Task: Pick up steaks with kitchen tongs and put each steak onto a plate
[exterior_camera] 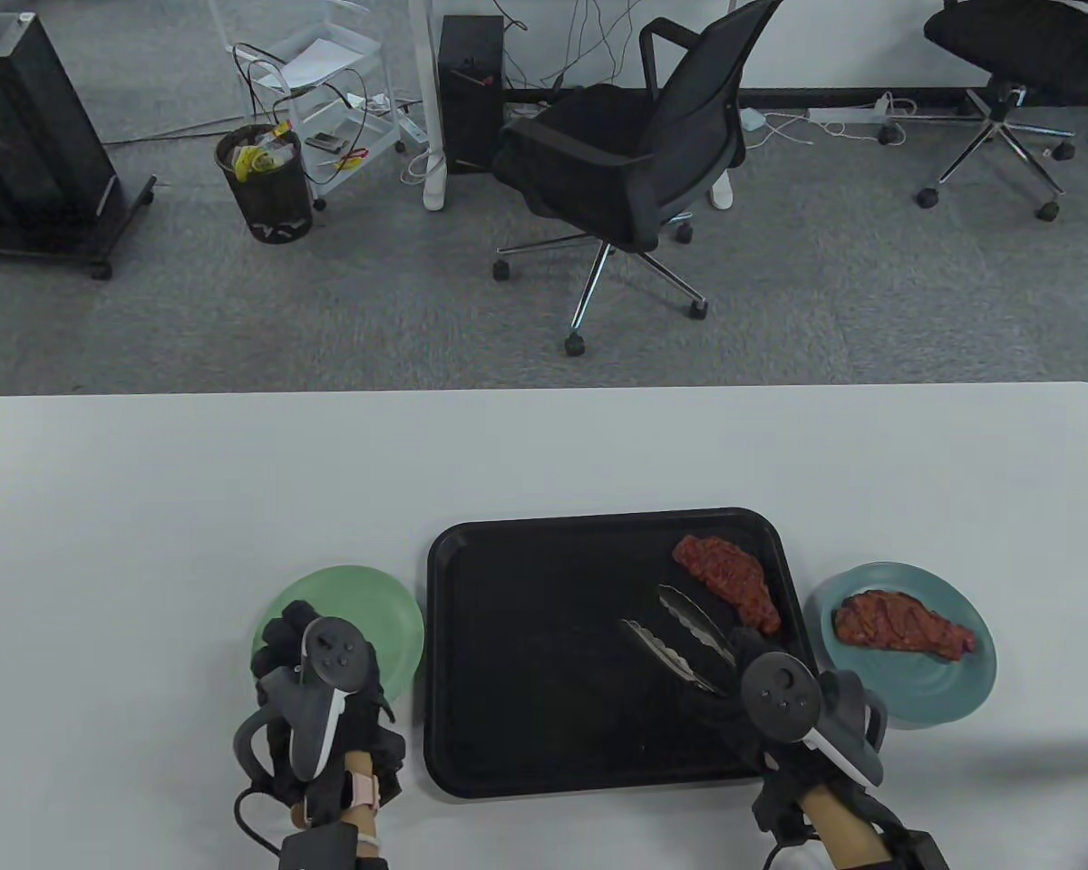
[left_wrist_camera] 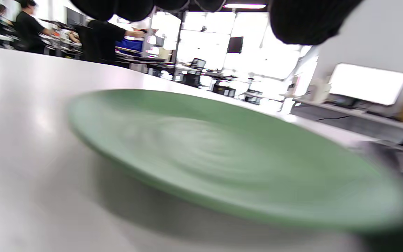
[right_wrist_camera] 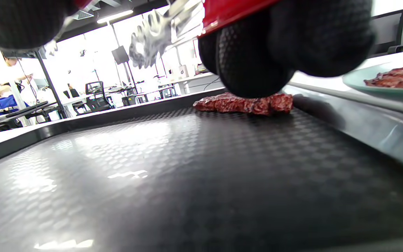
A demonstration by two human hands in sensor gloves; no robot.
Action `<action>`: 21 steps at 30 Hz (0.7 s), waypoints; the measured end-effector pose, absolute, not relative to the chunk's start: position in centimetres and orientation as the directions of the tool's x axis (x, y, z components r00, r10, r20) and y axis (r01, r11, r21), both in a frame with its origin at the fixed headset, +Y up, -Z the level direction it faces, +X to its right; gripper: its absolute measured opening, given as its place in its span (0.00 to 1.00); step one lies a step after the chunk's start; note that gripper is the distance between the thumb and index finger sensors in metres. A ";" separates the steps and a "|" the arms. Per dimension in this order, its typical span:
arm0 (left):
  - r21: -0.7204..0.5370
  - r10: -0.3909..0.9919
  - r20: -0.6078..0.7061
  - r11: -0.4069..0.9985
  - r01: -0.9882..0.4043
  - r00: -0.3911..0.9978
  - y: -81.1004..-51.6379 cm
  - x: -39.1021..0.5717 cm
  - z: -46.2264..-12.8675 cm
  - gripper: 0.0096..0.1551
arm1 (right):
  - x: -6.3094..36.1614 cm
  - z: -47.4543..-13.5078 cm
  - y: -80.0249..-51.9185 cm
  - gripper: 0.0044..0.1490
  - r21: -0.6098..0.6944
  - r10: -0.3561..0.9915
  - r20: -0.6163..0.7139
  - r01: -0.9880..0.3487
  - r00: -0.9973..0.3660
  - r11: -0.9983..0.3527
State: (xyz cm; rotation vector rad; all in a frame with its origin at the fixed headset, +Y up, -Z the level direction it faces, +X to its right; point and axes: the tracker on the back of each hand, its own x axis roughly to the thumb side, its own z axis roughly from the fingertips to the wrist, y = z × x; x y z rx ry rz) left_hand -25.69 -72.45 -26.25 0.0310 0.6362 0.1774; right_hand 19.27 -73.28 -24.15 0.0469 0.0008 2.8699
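Steak (exterior_camera: 728, 581) is lying at about two o'clock on the black tray (exterior_camera: 526, 725), well inside the rim; it is looking soft, floppy and probably slick, so I judge a bite across its thick middle will be holding better than a nip at a thin end. Tongs (exterior_camera: 680, 637), their scalloped tips spread apart, are hovering just beside it at its eight o'clock side, not touching it. Right hand (exterior_camera: 762, 698) is gripping the tong handles with fingers curled round them. At three o'clock of the tray, the blue plate (exterior_camera: 938, 698) is already carrying a second steak (exterior_camera: 902, 623). At nine o'clock, the green plate (exterior_camera: 390, 616) is holding nothing, with the left hand (exterior_camera: 313, 689) resting over its near edge; whether it is gripping the rim, I cannot tell.
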 end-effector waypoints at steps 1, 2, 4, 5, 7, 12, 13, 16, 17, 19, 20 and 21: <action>0.080 0.175 -0.605 0.984 -0.159 0.777 -72.5 -26.4 -26.3 0.53 | 19.3 -24.2 -73.3 0.60 0.005 0.265 0.030 -0.265 -0.964 -0.964; 0.092 0.196 -0.627 0.980 -0.178 0.754 -72.7 -27.7 -26.4 0.53 | 19.3 -24.4 -73.1 0.60 0.007 0.260 0.022 -0.260 -0.965 -0.966; 0.085 0.205 -0.652 0.976 -0.199 0.729 -73.0 -29.1 -26.8 0.52 | 19.4 -24.5 -72.8 0.60 0.000 0.269 0.007 -0.269 -0.963 -0.963; 0.076 0.207 -0.662 0.975 -0.210 0.720 -73.2 -29.5 -27.0 0.53 | 19.6 -24.5 -72.7 0.60 -0.004 0.276 0.000 -0.276 -0.961 -0.961; 0.057 0.241 -0.680 0.959 -0.279 0.692 -73.7 -30.5 -27.6 0.53 | 19.9 -24.4 -72.5 0.60 -0.010 0.287 -0.020 -0.287 -0.958 -0.958; -0.013 0.248 -0.723 0.928 -0.372 0.645 -75.1 -31.4 -28.9 0.52 | 20.8 -24.2 -72.8 0.60 -0.010 0.275 -0.066 -0.275 -0.959 -0.961; -0.046 0.220 -0.727 0.929 -0.366 0.650 -75.5 -31.4 -29.1 0.51 | 21.0 -24.2 -72.9 0.60 -0.007 0.276 -0.077 -0.276 -0.958 -0.961; -0.155 0.050 -0.717 0.961 -0.228 0.695 -76.1 -31.0 -29.8 0.51 | 21.3 -24.3 -73.1 0.60 -0.002 0.278 -0.098 -0.279 -0.956 -0.960; -0.174 0.000 -0.706 0.969 -0.173 0.708 -75.9 -30.8 -30.0 0.50 | 21.4 -24.3 -73.1 0.60 -0.002 0.278 -0.099 -0.279 -0.956 -0.960; -0.174 -0.003 -0.701 0.970 -0.167 0.713 -75.7 -30.6 -30.2 0.49 | 21.4 -24.1 -73.2 0.60 0.002 0.270 -0.099 -0.272 -0.958 -0.962; -0.185 0.005 -0.707 0.964 -0.192 0.707 -75.8 -30.7 -30.2 0.49 | 21.4 -24.1 -73.2 0.60 0.005 0.266 -0.096 -0.268 -0.959 -0.963; -0.189 0.034 -0.725 0.951 -0.246 0.687 -75.9 -31.0 -30.0 0.49 | 21.4 -24.0 -73.2 0.60 0.007 0.260 -0.092 -0.261 -0.961 -0.965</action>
